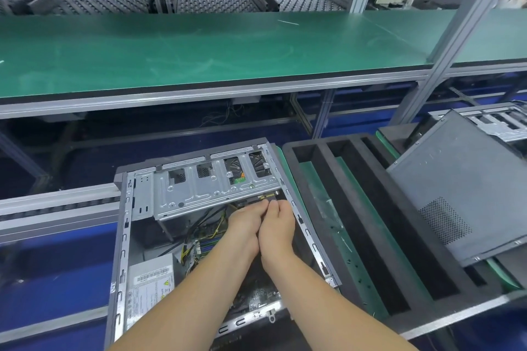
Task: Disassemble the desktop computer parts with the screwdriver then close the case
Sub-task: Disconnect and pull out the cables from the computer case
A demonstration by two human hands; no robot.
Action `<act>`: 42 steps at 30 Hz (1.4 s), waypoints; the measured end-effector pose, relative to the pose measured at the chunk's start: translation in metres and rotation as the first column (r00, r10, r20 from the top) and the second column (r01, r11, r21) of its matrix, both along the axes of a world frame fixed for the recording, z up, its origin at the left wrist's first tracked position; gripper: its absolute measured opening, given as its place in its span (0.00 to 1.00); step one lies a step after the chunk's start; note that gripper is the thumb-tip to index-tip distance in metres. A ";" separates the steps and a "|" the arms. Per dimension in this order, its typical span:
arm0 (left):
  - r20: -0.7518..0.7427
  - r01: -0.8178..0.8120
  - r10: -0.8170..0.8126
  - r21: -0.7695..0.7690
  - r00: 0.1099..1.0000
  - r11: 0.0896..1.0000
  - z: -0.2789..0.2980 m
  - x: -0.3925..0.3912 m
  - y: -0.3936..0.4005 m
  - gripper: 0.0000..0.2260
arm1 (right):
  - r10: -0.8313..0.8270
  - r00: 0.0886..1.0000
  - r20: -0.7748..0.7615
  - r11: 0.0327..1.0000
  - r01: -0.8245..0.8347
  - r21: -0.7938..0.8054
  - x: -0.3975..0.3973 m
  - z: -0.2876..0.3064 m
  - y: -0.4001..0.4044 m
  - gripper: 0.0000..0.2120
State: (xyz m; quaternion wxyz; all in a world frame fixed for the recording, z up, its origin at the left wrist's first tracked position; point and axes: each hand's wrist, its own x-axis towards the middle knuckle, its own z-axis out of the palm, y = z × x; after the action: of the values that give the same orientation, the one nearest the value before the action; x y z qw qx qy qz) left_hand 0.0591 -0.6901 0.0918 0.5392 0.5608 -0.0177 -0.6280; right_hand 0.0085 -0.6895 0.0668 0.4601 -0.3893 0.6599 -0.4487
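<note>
Open computer case (125, 236) lay on its side on the conveyor line, long axis running away from the camera, drive cage (211, 188) at the far end, power supply (149, 291) nearest. Reached in side by side – left hand (245, 226) and right hand (278, 226), heels touching, forearms converging from below. Fingertips curled together at a small part under the cage edge – grip not discernible. Rested to the right: foam tray (399, 236), with a side panel (467, 188) leaning across it.

The open computer case (199, 225) and slotted foam tray (379, 225) sit on the conveyor line (57, 202).
</note>
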 end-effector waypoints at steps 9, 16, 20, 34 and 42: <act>-0.002 -0.025 0.025 -0.017 1.000 1.000 0.002 -0.003 -0.004 0.09 | -0.009 0.999 0.054 0.999 0.007 0.033 0.000 0.002 -0.003 0.12; 0.101 -0.056 0.054 0.021 0.993 0.998 0.002 -0.005 -0.002 0.07 | 0.028 1.000 0.003 0.998 -0.029 0.053 -0.003 -0.001 -0.004 0.13; 0.110 -0.056 0.052 0.030 0.993 0.998 0.006 -0.007 -0.003 0.08 | 0.020 1.000 0.021 0.998 -0.022 0.058 -0.004 -0.002 -0.006 0.13; 0.407 -0.006 -0.039 0.109 0.913 0.994 0.012 0.009 0.004 0.04 | 0.022 1.000 0.001 1.000 -0.022 0.020 -0.002 -0.003 -0.007 0.15; 0.926 0.259 -0.147 0.057 0.347 0.964 0.032 0.039 -0.007 0.11 | 0.039 0.994 -0.106 0.998 -0.033 0.056 -0.001 0.000 -0.007 0.16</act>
State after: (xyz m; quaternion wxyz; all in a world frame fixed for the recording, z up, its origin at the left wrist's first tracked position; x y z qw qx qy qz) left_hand 0.0983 -0.6974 0.1240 0.3820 0.7806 -0.4161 -0.2677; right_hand 0.0075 -0.6966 0.0668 0.4426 -0.4118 0.6885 -0.4007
